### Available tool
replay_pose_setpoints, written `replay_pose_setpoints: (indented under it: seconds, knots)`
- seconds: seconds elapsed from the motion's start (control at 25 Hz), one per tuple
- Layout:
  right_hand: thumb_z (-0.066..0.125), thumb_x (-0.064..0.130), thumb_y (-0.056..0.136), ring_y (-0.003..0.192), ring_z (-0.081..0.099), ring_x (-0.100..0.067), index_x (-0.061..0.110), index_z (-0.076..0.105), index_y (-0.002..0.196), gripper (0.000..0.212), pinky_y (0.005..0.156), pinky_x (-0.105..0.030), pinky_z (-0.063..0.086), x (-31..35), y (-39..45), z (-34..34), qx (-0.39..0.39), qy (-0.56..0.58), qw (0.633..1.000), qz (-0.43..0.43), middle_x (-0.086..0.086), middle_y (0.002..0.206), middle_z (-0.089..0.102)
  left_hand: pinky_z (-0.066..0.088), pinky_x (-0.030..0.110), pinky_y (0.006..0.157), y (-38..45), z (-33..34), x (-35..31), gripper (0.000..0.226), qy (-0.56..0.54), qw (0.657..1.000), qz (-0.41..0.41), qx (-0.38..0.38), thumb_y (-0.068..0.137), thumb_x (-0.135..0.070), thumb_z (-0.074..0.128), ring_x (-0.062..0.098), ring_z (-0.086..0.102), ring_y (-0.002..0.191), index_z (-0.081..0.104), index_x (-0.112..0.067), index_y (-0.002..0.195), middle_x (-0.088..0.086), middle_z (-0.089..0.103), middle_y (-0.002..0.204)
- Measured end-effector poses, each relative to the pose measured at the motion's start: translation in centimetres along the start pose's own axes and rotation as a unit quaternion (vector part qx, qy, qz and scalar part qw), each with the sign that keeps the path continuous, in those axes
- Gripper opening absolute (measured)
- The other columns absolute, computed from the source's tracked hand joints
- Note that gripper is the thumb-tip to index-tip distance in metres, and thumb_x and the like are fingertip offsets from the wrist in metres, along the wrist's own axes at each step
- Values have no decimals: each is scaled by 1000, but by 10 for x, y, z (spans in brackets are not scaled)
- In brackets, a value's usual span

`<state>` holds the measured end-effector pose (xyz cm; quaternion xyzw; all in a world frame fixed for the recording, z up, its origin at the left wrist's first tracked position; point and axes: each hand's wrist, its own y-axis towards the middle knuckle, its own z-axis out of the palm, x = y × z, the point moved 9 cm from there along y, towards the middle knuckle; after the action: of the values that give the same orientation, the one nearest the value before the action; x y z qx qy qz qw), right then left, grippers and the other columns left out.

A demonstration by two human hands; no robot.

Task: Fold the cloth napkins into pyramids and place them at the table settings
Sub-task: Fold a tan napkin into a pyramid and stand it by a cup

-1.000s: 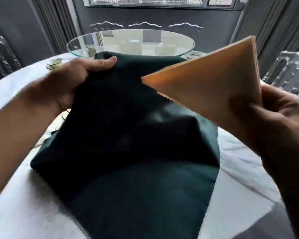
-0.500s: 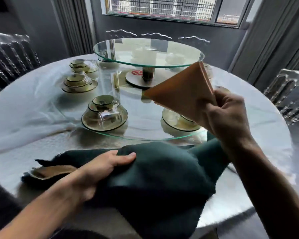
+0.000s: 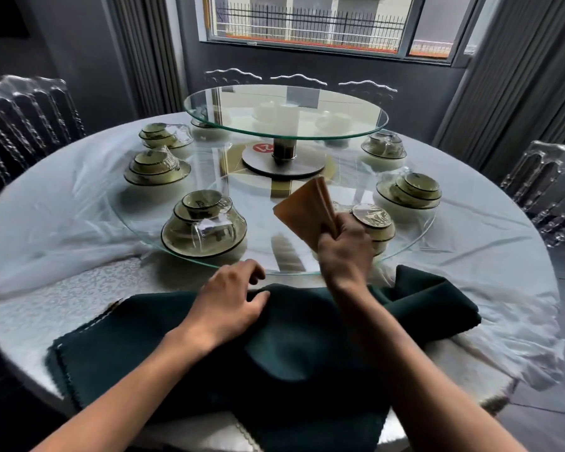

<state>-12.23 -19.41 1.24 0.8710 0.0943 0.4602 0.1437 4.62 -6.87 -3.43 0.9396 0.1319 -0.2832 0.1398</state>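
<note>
While above the glass, orange napkin (image 3: 304,213) in right hand (image 3: 344,252).

Left hand (image 3: 230,301) is resting palm-down with fingers loosely curled, right hand (image 3: 344,252) is gripping with a raised, closed fist, both forearms extended forward.

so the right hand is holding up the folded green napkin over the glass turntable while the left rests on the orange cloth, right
Colours swapped. In the head view the right hand holds up the folded orange napkin over the glass turntable, while the left hand rests on the dark green cloth.
</note>
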Motion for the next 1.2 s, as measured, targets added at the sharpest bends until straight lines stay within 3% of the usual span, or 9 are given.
replay_pose_setpoints:
  seconds: [0.16,0.24,0.4,0.64,0.8,0.96,1.04,1.12,1.2]
  knots:
    - [52,33,95,104,62,-34,17,60,110,23,81,-37,45,-8,-1,48,90,-66,993,31,-14,109,68,48,35,92,42,22,-30,39,29,999,20,35,86,-40,65,20,60,107,59,-23,121,-1,66,113]
    - [35,51,100,109,60,-35,18,59,112,42,84,-40,43,-15,-2,59,155,-66,984,51,-16,115,66,51,38,87,61,39,-25,40,22,997,-17,71,85,-45,64,24,64,104,59,-24,118,2,68,112]
    - [47,41,93,110,59,-32,16,58,109,31,83,-38,44,-18,-1,55,213,-213,953,-32,-11,115,65,49,34,74,73,39,-18,39,62,997,-56,5,82,-50,60,30,65,98,63,-22,108,6,69,102]
    - [52,24,91,100,65,-32,15,67,103,21,72,-33,44,1,11,38,141,-287,941,-112,-10,105,69,46,33,69,89,26,-14,19,60,996,-60,-21,81,-21,60,35,66,88,65,-18,99,11,68,88]
    - [59,38,90,99,65,-29,15,67,104,28,69,-31,37,-3,14,37,163,-342,918,-115,-7,104,68,51,34,71,83,19,-4,25,117,992,-56,13,78,-34,64,31,65,87,66,-20,99,6,66,91]
    - [56,27,92,96,66,-31,14,67,103,20,67,-31,38,-16,2,33,159,-373,905,-132,-8,101,68,52,35,74,53,15,11,24,171,984,-40,-23,86,-40,64,29,65,93,71,-21,100,4,65,100]
    - [53,25,94,94,66,-31,13,68,102,20,67,-31,37,-20,4,32,149,-357,914,-125,-8,99,68,52,37,71,41,9,7,19,210,975,-8,-78,86,-33,68,30,63,90,72,-18,96,5,64,98]
    - [54,32,95,93,66,-31,14,69,100,24,66,-31,36,-19,4,31,142,-340,920,-131,-8,97,68,52,37,68,33,12,-15,13,224,964,98,-108,85,-25,63,30,62,83,70,-14,87,6,64,91]
    - [53,44,95,90,66,-31,15,71,95,34,65,-30,35,-15,3,25,129,-329,925,-143,-8,94,69,56,39,76,28,31,-37,31,213,953,208,-54,87,-34,48,30,65,89,70,-13,95,6,68,100]
